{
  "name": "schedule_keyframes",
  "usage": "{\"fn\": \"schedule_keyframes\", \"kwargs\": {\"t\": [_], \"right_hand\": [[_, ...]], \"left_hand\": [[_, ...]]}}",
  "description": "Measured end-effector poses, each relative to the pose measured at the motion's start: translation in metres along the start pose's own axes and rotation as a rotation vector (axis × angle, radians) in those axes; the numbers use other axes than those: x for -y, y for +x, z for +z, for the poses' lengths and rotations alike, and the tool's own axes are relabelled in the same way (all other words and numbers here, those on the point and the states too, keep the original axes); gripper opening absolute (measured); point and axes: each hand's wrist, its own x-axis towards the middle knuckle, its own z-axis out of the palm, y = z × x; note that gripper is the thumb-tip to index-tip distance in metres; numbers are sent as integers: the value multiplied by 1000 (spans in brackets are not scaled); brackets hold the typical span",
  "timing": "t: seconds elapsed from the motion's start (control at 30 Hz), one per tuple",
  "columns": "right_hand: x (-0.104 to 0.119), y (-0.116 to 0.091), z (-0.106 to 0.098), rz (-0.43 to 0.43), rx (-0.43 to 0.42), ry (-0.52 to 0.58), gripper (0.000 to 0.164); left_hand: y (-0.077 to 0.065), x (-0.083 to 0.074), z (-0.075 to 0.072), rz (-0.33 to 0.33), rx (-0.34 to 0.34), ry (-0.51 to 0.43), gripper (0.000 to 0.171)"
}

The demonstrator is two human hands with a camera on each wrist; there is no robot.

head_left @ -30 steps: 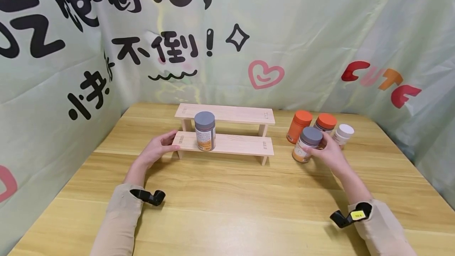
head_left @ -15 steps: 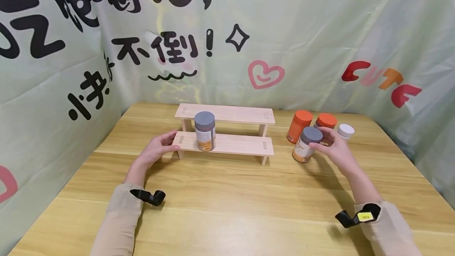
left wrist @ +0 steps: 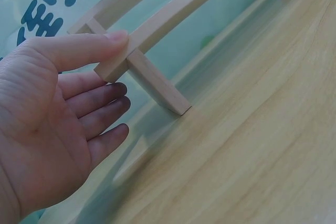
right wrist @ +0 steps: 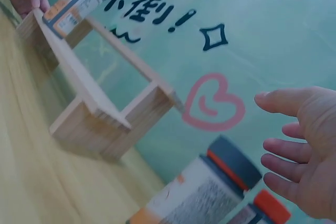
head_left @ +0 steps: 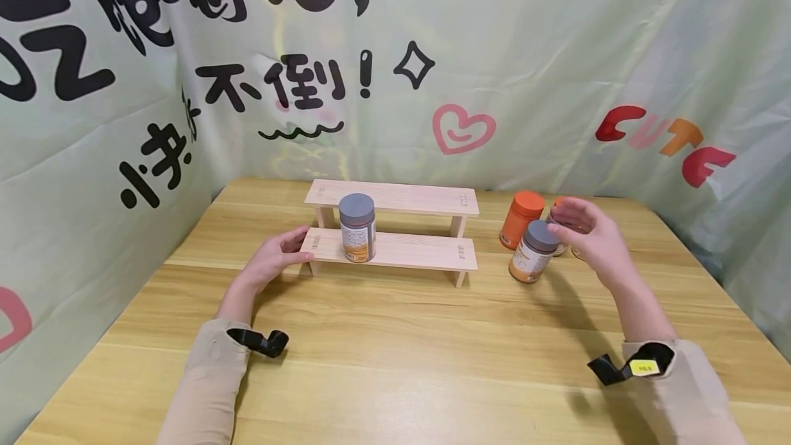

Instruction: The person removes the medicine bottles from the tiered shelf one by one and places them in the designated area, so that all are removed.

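My left hand (head_left: 274, 256) holds the left end of a two-tier wooden shelf (head_left: 420, 251), the thumb on top of the lower board and the other fingers below and beside it in the left wrist view. On that lower board stands an upright grey-lidded jar (head_left: 357, 229). At the right, another grey-lidded jar (head_left: 531, 254) is upright on the table. My right hand (head_left: 599, 242) hovers just right of its lid, fingers spread apart and holding nothing; the right wrist view (right wrist: 315, 150) shows a gap between the hand and this jar.
Behind the right jar stands an orange bottle (head_left: 522, 220). An orange-lidded jar (right wrist: 272, 206) is partly covered by my right hand in the head view, and the hand almost wholly hides a small bottle behind it. A printed curtain (head_left: 537, 74) hangs along the table's back edge.
My right hand has let go of the grey-lidded jar and drawn up and to the right, covering the white-capped bottle. The jar stays in place. My left hand has not moved.
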Motion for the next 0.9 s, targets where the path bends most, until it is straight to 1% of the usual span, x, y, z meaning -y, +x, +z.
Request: {"fn": "schedule_keyframes", "kwargs": {"t": [0.17,0.3,0.4,0.57,0.8,0.9], "right_hand": [[16,5,3,28,29,-28,64],[31,10,13,40,49,4,63],[39,15,23,26,69,41,61],[50,21,44,-24,117,53,61],[64,29,75,-37,221,145,61],[68,32,88,-38,253,188,60]], "left_hand": [[0,0,-1,2,5,0,71],[0,-1,-1,5,5,5,70],[0,-1,-1,5,2,4,70],[-1,-1,1,6,1,6,71],[0,-1,1,-1,1,1,71],[0,-2,1,-1,3,-2,71]]}}
